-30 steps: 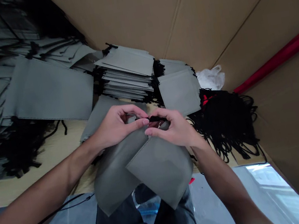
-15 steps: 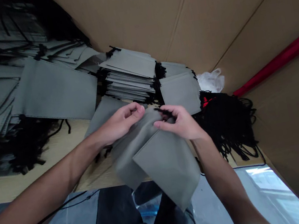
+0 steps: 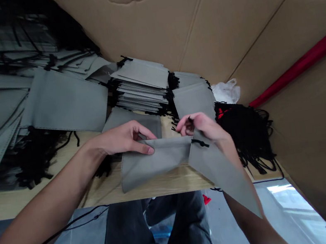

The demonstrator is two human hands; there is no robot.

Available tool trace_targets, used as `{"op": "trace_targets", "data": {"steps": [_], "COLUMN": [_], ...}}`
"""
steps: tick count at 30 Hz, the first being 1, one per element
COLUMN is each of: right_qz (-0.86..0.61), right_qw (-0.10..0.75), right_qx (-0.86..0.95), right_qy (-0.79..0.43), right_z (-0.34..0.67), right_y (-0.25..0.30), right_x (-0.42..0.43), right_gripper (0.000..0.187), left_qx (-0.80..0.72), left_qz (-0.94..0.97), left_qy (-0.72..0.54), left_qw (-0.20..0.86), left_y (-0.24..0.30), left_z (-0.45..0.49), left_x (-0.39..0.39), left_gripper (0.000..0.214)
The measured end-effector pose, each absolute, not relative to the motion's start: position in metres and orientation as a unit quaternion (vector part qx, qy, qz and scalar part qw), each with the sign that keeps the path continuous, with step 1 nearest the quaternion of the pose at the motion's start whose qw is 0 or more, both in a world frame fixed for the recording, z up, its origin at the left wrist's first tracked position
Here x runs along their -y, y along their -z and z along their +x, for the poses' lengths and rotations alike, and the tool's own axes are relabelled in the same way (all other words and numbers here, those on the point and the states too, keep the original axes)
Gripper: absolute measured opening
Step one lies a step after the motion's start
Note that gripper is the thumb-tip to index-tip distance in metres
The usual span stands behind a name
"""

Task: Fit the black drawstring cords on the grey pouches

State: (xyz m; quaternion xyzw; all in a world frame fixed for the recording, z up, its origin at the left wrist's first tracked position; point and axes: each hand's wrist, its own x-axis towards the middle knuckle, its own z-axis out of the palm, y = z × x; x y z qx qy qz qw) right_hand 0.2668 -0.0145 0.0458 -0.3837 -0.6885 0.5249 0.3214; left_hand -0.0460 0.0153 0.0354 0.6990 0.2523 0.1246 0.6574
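Observation:
My left hand (image 3: 122, 139) pinches the top edge of a grey drawstring pouch (image 3: 157, 161) between thumb and fingers. The pouch stretches sideways, its right end reaching my right hand (image 3: 208, 126). My right hand is closed with its fingers curled, and a second grey pouch (image 3: 218, 167) hangs aslant from it across the wrist. A short knotted black cord (image 3: 200, 143) shows where the two pouches meet. What exactly the right fingertips grip is partly hidden. Behind my left hand another grey pouch (image 3: 140, 119) lies flat on the wooden table (image 3: 173, 181).
Stacked grey pouches (image 3: 141, 88) with black cord ends stand at the back, beside a smaller pile (image 3: 193, 99). More pouches (image 3: 64, 97) cover the left. A black cord heap (image 3: 247, 132) and clear plastic bag (image 3: 227, 91) lie right, against a cardboard wall (image 3: 146, 28).
The two pouches have swung apart: one is now drawn out sideways under my left hand, the other hangs to the right. My left hand has come down onto the pouch edge.

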Motion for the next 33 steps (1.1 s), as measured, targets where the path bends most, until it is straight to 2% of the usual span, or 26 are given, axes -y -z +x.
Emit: {"op": "trace_targets", "data": {"steps": [3,5,6,8,10,13,16,19,21,23,25,28,31,33], "right_qz": [-0.368,-0.359,-0.365,-0.381,-0.376,-0.340,-0.327,-0.335,-0.370,-0.408,-0.429,-0.439,-0.464,-0.473], "right_qw": [0.185,0.147,0.163,0.222,0.242,0.172,0.151,0.196,0.282,0.392,0.447,0.437,0.463,0.477], "right_qx": [0.738,0.735,0.725,0.704,0.705,0.737,0.736,0.723,0.686,0.628,0.601,0.623,0.639,0.649], "right_qy": [-0.534,-0.556,-0.561,-0.557,-0.550,-0.558,-0.573,-0.571,-0.559,-0.534,-0.504,-0.478,-0.402,-0.356], "right_z": [0.247,0.240,0.239,0.239,0.239,0.233,0.228,0.232,0.242,0.254,0.262,0.264,0.253,0.244], "right_y": [-0.041,-0.038,-0.037,-0.036,-0.036,-0.035,-0.035,-0.035,-0.036,-0.038,-0.041,-0.042,-0.036,-0.028], "right_x": [0.017,0.018,0.018,0.019,0.019,0.021,0.023,0.025,0.025,0.025,0.022,0.015,0.008,0.006], "right_gripper": [0.042,0.029,0.030,0.043,0.055,0.048,0.039,0.039,0.040,0.041,0.038,0.035,0.034,0.032], "left_qx": [-0.262,-0.284,-0.293,-0.297,-0.291,-0.282,-0.270,-0.286,-0.304,-0.304,-0.308,-0.365,-0.428,-0.465], "left_qz": [0.730,0.732,0.728,0.715,0.708,0.721,0.733,0.687,0.611,0.532,0.506,0.537,0.523,0.525], "left_qy": [-0.145,-0.173,-0.182,-0.179,-0.163,-0.163,-0.186,-0.206,-0.222,-0.230,-0.255,-0.338,-0.462,-0.541], "left_qw": [0.614,0.594,0.593,0.607,0.623,0.611,0.596,0.635,0.696,0.756,0.764,0.681,0.574,0.464], "left_y": [-0.031,-0.030,-0.030,-0.029,-0.028,-0.024,-0.023,-0.030,-0.037,-0.045,-0.051,-0.053,-0.045,-0.039], "left_z": [-0.042,-0.041,-0.041,-0.041,-0.040,-0.036,-0.033,-0.037,-0.043,-0.051,-0.059,-0.066,-0.070,-0.070], "left_x": [-0.016,-0.017,-0.017,-0.017,-0.015,-0.014,-0.014,-0.014,-0.014,-0.016,-0.020,-0.032,-0.045,-0.050], "left_gripper": [0.028,0.032,0.031,0.027,0.025,0.026,0.033,0.041,0.054,0.078,0.080,0.048,0.054,0.054]}}
